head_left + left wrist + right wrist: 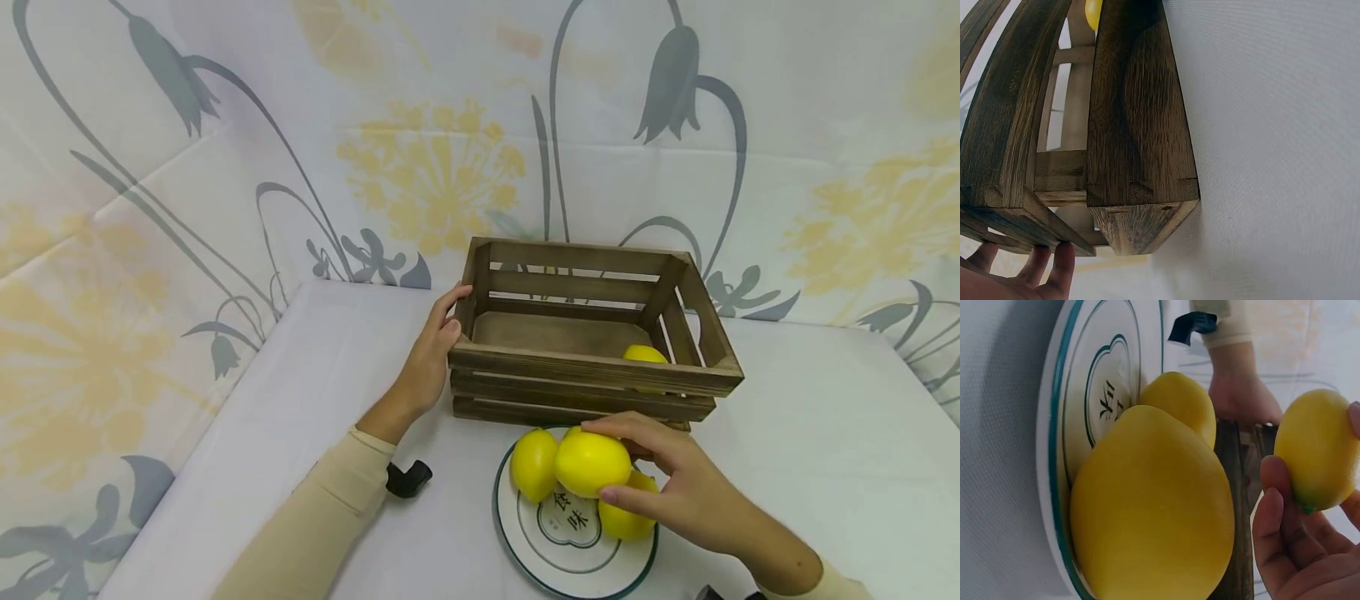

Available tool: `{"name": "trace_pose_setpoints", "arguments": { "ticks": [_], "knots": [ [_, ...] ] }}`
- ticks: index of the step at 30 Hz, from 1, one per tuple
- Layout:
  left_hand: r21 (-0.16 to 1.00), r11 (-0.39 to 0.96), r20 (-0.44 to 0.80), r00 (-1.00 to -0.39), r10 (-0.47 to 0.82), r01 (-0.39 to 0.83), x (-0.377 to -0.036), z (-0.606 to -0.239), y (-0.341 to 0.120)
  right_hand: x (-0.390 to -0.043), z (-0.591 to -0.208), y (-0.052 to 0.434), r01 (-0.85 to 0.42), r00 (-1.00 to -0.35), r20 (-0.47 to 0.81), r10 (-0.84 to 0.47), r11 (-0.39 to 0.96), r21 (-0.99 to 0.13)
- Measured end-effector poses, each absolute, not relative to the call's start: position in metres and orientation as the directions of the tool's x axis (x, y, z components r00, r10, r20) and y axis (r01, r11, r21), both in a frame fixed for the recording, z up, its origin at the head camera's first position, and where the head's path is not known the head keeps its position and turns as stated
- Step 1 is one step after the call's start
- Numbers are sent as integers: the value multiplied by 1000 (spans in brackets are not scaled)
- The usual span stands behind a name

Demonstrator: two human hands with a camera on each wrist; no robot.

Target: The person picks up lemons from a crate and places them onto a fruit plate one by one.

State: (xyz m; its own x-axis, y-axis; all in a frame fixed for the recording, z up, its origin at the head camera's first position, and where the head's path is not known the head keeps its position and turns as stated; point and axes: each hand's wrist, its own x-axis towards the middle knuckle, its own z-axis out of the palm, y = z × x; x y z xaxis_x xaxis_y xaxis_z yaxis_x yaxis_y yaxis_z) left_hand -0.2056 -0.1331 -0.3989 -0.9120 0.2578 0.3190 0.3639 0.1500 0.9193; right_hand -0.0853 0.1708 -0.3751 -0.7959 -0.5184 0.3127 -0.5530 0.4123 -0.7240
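My right hand [675, 479] holds a yellow lemon [592, 464] between thumb and fingers, above the plate. In the right wrist view, the fingers [1294, 519] curl around this lemon [1319, 447], whose end is greenish. Two lemons lie on the white, green-rimmed plate [558, 575]: one at the left [534, 467], another on the right [626, 521], partly hidden by the right hand. A sliver of yellow shows behind the held lemon. My left hand [427, 354] touches the left end of a brown slatted wooden crate [585, 367]; its fingertips [1063, 253] rest against the end slat.
Inside the crate, a lemon [643, 355] sits near the front right corner. The crate stands behind the plate on a white tablecloth [825, 433]. A floral curtain [450, 100] rises behind. Black pieces show at the left sleeve [408, 479] and near the right wrist.
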Motion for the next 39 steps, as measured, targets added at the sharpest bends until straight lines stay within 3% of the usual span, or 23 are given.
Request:
{"name": "trace_pose_setpoints", "arguments": {
  "ticks": [16, 23, 30, 39],
  "knots": [
    [902, 158, 355, -899, 258, 402, -209, -401, -133, -86, -390, 172, -601, -768, 344, -541, 422, -679],
    [896, 167, 361, -894, 265, 411, -209, -401, -133, -88, -397, 170, -645, -720, 370, -587, 371, -668],
    [901, 161, 353, -897, 267, 403, -208, -401, -133, -86, -399, 167, -626, -724, 334, -604, 372, -685],
    [891, 164, 373, -888, 268, 424, -209, -400, -133, -85, -401, 165, -649, -684, 326, -652, 341, -680]
  ]
}}
